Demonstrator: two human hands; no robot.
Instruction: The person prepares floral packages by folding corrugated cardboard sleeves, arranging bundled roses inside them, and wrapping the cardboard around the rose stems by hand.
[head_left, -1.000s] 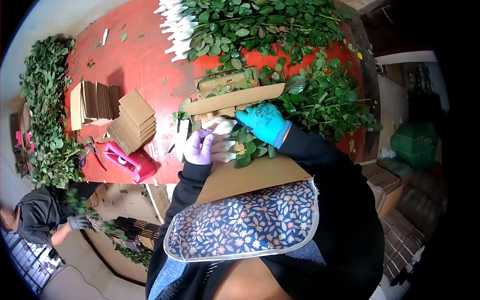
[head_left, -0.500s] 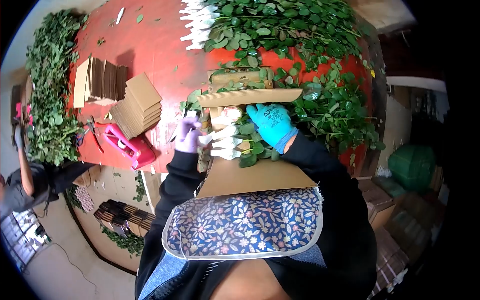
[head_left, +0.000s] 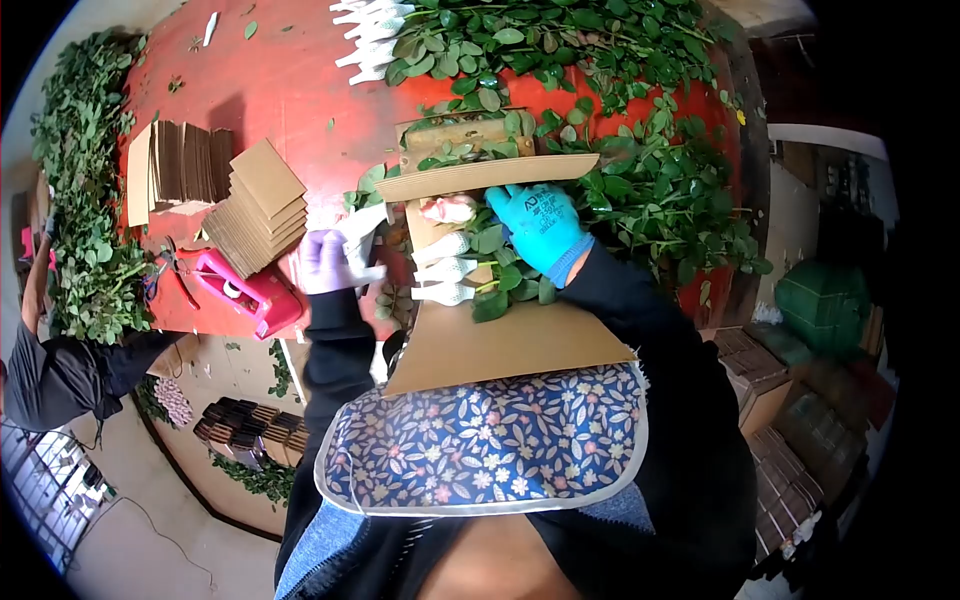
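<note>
My left hand, in a purple glove, is over the table's edge left of the cardboard, its fingers pinched and smeared by motion. A white piece sticks out from its fingers, perhaps a mesh sleeve. My right hand, in a blue glove, is closed over leafy rose stems; its fingertips are partly hidden. A bare pale pink rose lies left of this hand on a cardboard sheet. Below it, several buds in white mesh sleeves lie in a column. A cardboard flap stands beyond the rose.
Stacked cardboard pieces, a pink tool and red-handled pliers are on the red table at left. Leafy stems are piled at the back and right. Another person is at far left.
My left hand has moved left, away from the buds, with the white piece at its fingers. The pink rose shows more fully. My right hand keeps its place over the stems.
</note>
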